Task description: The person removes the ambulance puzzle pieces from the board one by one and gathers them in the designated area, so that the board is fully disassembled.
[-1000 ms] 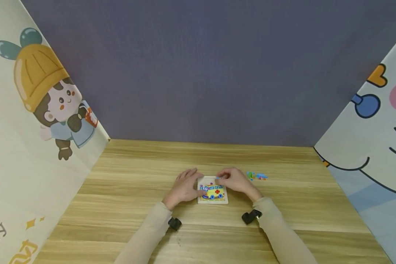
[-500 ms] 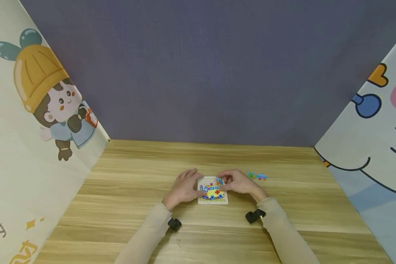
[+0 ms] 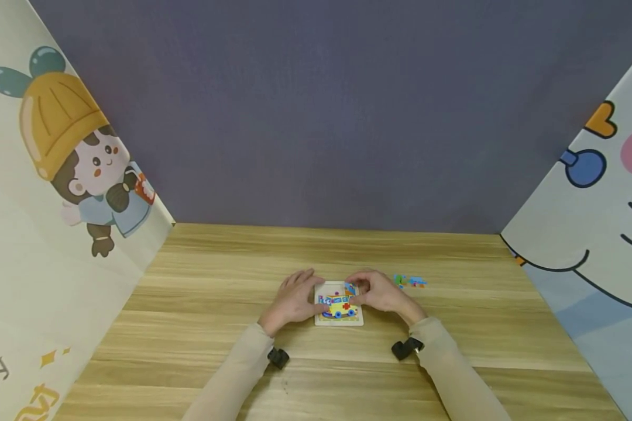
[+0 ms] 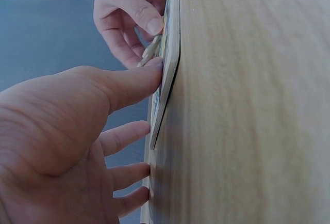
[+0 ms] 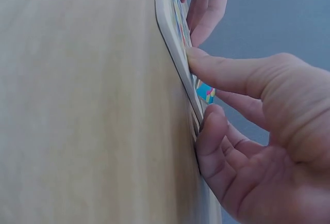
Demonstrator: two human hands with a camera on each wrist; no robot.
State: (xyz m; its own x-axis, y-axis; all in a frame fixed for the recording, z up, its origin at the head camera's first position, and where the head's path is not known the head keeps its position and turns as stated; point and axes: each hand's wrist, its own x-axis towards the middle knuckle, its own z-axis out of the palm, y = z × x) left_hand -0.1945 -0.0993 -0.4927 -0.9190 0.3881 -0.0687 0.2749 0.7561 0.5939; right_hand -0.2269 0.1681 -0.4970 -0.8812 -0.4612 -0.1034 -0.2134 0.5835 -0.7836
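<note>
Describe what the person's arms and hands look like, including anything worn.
The left sleeve and right sleeve are long, plain and light beige. The left wrist device and right wrist device are black and blocky. The left hand and right hand are gloveless.

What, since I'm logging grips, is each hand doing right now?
Left hand: open, touching the puzzle board.
Right hand: closed, holding a puzzle piece at the board's far right corner.

Left fingers (image 4: 126, 136) extended; right fingers (image 5: 212, 136) curled.
</note>
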